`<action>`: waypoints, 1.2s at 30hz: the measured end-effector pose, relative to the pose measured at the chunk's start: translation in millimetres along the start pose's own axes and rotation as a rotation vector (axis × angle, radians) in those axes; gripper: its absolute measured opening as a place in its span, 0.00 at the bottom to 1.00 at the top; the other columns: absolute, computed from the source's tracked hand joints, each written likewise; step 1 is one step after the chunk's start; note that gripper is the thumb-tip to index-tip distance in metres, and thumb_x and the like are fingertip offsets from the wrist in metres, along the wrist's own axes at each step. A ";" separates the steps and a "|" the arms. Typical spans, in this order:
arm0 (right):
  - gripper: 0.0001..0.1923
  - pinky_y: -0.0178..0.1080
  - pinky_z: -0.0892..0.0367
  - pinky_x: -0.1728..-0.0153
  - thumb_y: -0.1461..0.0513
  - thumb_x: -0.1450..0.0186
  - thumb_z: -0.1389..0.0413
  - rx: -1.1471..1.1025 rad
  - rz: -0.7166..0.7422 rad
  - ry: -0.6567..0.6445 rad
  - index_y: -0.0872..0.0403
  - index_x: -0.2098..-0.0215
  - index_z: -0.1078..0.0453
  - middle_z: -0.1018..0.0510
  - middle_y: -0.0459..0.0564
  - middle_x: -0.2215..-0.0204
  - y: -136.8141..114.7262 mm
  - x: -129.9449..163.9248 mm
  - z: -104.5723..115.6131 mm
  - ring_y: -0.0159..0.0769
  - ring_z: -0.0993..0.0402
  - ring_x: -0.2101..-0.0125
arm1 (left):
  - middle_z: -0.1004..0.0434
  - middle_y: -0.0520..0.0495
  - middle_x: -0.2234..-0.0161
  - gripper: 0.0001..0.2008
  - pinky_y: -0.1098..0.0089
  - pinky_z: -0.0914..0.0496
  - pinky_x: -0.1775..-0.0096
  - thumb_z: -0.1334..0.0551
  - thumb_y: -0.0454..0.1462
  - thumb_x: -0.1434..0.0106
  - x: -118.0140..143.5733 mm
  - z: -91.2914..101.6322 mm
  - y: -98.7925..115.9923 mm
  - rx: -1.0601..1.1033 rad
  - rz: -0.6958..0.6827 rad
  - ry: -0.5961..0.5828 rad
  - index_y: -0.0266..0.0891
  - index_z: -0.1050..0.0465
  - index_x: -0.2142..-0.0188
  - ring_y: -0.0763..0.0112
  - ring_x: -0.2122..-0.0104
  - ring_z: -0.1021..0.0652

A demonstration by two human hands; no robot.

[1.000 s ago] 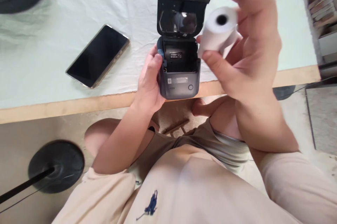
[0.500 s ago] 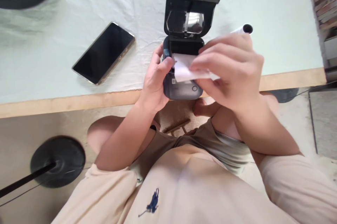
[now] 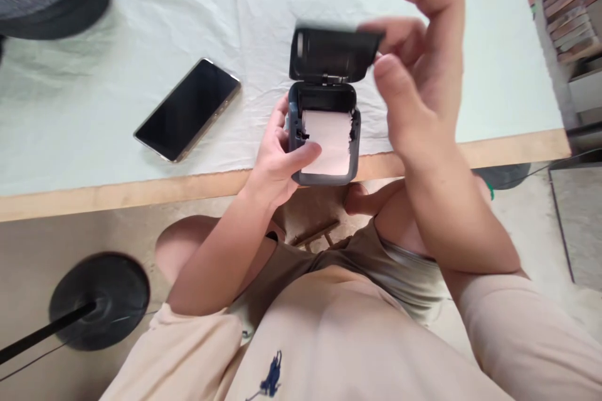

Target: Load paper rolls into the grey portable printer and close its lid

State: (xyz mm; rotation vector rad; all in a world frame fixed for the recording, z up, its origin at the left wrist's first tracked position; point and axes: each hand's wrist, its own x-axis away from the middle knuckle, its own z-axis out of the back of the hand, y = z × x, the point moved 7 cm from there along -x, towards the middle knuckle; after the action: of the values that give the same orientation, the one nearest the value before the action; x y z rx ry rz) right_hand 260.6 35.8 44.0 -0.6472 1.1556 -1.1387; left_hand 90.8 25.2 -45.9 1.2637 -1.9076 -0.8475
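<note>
Printer point(image 3: 325, 97) rests in your left hand point(image 3: 276, 159) at the table's point(image 3: 207, 186) near edge, lid point(image 3: 333, 56) raised, your fingers around its side and thumb on the paper point(image 3: 332, 137). Your right hand point(image 3: 426, 87) has fingers behind the lid's right corner, thumb close by; you cannot tell whether they pinch it. Left of the printer, a phone point(image 3: 188, 110) lies on the table.

I can't make out any word or number from over here. The only mark I can pick out is a dark blue emblem point(image 3: 271, 377) on the left front of the pale shirt point(image 3: 367, 338).
</note>
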 end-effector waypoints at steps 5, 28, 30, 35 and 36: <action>0.19 0.53 0.24 0.41 0.46 0.29 0.39 -0.021 0.097 -0.045 0.41 0.43 0.28 0.18 0.48 0.44 1.0 9.7 -4.0 0.49 0.21 0.41 | 0.16 0.46 0.46 0.45 0.54 0.20 0.44 0.17 0.40 0.52 2.2 -2.0 1.3 0.018 0.004 -0.024 0.52 0.31 0.37 0.41 0.38 0.18; 0.30 0.54 0.26 0.30 0.52 0.36 0.29 -0.076 -0.070 -0.368 0.37 0.37 0.27 0.27 0.44 0.32 18.7 21.0 4.7 0.50 0.27 0.32 | 0.15 0.53 0.61 0.12 0.64 0.30 0.33 0.44 0.33 0.26 -3.2 -12.4 5.6 0.257 -0.029 0.036 0.44 0.21 0.54 0.60 0.37 0.20; 0.31 0.52 0.26 0.30 0.51 0.37 0.28 -0.031 -0.020 -0.380 0.36 0.37 0.27 0.28 0.44 0.31 13.8 21.0 4.7 0.50 0.29 0.30 | 0.15 0.54 0.60 0.13 0.64 0.28 0.35 0.44 0.32 0.26 -3.9 -13.3 5.6 0.257 -0.026 0.027 0.45 0.21 0.51 0.62 0.41 0.18; 0.24 0.46 0.19 0.49 0.53 0.36 0.29 0.158 0.117 -0.200 0.41 0.43 0.25 0.22 0.50 0.46 2.7 15.5 7.5 0.45 0.22 0.46 | 0.16 0.49 0.63 0.10 0.56 0.28 0.32 0.45 0.37 0.25 -2.7 -18.0 10.1 0.303 -0.013 0.016 0.45 0.26 0.61 0.56 0.32 0.24; 0.21 0.45 0.19 0.54 0.53 0.35 0.30 0.166 0.127 -0.126 0.43 0.45 0.25 0.22 0.49 0.54 1.3 13.9 8.9 0.42 0.21 0.54 | 0.16 0.47 0.63 0.10 0.53 0.28 0.32 0.45 0.39 0.25 -2.3 -19.7 10.3 0.306 0.000 -0.006 0.45 0.27 0.62 0.53 0.30 0.27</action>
State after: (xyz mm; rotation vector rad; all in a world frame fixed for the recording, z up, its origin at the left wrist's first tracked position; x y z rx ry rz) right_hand 269.2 22.1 40.6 -0.5030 0.9697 -1.0586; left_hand 102.6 27.7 -27.1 1.4387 -2.0994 -0.5729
